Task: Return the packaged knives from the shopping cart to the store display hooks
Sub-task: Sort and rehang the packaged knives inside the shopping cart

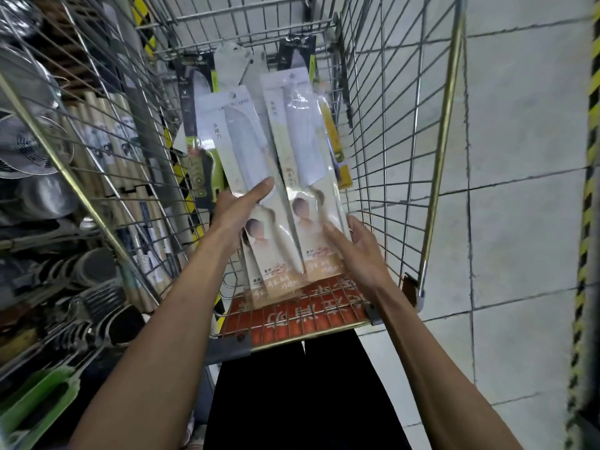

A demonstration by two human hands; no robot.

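Over the shopping cart point(431, 177), the left hand point(240, 203) pinches one white carded knife pack point(246, 151); the right hand point(360, 248) cups another point(305, 164). Light, stiff, slick-fronted cards: they are probably best held low, hang holes free.

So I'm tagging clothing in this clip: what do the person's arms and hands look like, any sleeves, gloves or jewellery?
Both forearms are bare up to the bottom edge of the picture, with no sleeves showing. The left hand and right hand wear no gloves, and no rings, watch or bracelet are visible. Fingers look slim, with short nails.
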